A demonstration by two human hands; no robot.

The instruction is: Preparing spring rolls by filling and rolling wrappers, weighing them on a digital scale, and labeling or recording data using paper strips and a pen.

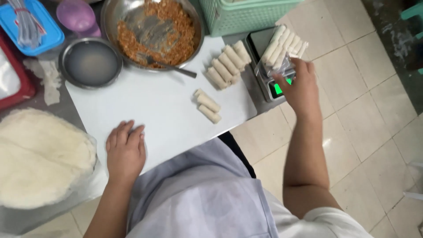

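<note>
Head view: we take the white cutting board (150,103) as landmark. Left of it lies a stack of pale round wrappers (42,156). Behind it stands a steel bowl (152,28) of browned filling with a spoon (169,66), beside a small bowl (90,62) of liquid. Right of it, a scale (273,86) carries a clear bag of rolls (284,46), long axes running diagonally away. Our right hand (299,88) pinches this bag. Our left hand (125,152) rests flat, fingers spread, on the board's near edge.
</note>
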